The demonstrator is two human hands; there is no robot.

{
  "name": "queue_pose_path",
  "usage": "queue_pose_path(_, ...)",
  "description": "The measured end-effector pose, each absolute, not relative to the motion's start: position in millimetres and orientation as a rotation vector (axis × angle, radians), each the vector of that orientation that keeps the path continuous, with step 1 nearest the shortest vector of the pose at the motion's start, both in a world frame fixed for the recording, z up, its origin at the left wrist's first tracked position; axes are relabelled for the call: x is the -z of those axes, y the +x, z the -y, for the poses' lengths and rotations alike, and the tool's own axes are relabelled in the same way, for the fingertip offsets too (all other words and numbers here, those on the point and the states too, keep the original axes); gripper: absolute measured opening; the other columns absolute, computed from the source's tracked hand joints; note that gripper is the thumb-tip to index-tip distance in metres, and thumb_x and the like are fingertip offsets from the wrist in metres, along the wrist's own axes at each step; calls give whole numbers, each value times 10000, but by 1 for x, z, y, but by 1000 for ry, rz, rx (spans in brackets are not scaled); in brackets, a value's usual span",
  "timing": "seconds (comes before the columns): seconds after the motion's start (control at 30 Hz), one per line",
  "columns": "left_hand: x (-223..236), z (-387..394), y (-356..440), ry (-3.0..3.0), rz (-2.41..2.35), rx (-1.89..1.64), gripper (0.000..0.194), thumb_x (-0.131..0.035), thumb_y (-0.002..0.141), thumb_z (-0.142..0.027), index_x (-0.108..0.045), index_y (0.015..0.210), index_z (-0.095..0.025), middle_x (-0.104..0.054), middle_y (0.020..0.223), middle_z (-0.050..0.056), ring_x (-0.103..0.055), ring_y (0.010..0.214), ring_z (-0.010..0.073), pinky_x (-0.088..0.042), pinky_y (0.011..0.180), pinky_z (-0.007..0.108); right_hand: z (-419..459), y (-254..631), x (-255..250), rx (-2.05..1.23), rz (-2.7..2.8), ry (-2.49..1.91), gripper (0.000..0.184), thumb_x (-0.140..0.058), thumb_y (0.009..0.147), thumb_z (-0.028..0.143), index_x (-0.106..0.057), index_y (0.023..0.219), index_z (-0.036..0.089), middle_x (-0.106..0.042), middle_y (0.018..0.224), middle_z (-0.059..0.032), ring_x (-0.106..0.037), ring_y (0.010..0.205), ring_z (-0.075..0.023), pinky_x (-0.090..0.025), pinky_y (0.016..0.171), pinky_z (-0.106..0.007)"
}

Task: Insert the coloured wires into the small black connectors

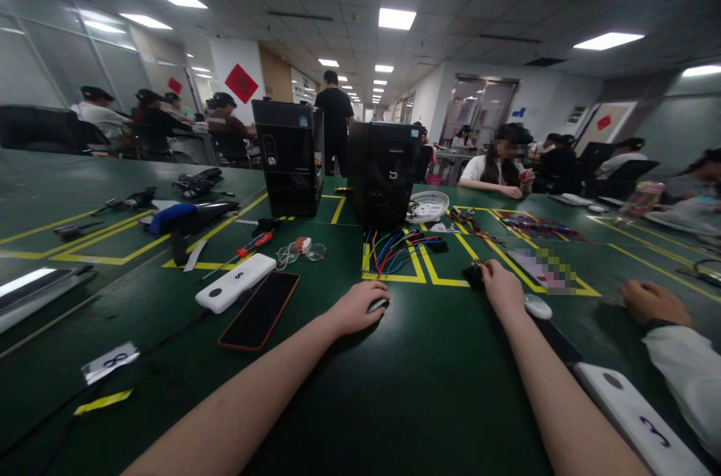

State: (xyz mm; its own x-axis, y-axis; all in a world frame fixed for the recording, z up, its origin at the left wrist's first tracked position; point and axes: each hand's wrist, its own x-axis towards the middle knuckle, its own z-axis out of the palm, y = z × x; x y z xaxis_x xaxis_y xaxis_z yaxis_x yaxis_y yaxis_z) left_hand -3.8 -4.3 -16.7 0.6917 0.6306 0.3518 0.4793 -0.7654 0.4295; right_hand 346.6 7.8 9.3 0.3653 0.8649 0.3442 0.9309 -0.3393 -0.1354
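My left hand (360,307) rests palm down on the green table (428,386), fingers curled over a small grey object (378,304) that shows at its fingertips. My right hand (501,287) lies further right with its fingers closed on a small dark part (474,275) near a yellow floor-tape line. Just beyond both hands lies a bundle of coloured wires (394,247) leading from a black computer case (384,172). A second black case (290,155) stands to its left.
A black phone (260,309), white power bank (235,282), red screwdriver (254,243) and glasses (301,251) lie to the left. A white basket (428,206) sits behind the wires. Another person's hand (653,303) rests at right near a white oval object (538,306). People sit around the room.
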Motion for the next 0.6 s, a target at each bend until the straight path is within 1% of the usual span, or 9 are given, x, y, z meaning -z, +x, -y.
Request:
queue_pose_path(0.23,17,4,-4,2600,-876,-703,224,-537,838,-253,-601,1048,-211,-563,1168,62,-503,1114,212,-385,987,368,-9,343,-9,343,1556,-2380,246,-374,906,322,-508,1024,153,-633,753,-88,-614,711,-212,-315,553,-269)
queue_pose_path(0.33,17,4,-4,2600,-870,-701,219,-534,839,-253,-604,1043,-211,-571,1151,58,-508,1102,210,-390,978,365,-9,344,-7,355,1580,-2358,252,-377,904,332,-515,1025,160,-639,771,-91,-617,723,-216,-321,555,-269)
queue_pose_path(0.5,15,5,-3,2595,-866,-691,206,-534,838,-248,-613,1025,-215,-587,1120,54,-520,1073,210,-395,964,364,-11,345,-7,363,1576,-2373,261,-378,905,319,-539,1032,158,-650,841,-115,-613,761,-210,-362,612,-271)
queue_pose_path(0.6,15,5,-3,2598,-864,-691,207,-535,837,-243,-611,1027,-214,-595,1107,53,-526,1057,209,-397,956,361,-12,345,-8,365,1586,-2388,261,-381,903,317,-552,1014,154,-652,849,-115,-612,774,-211,-366,620,-272)
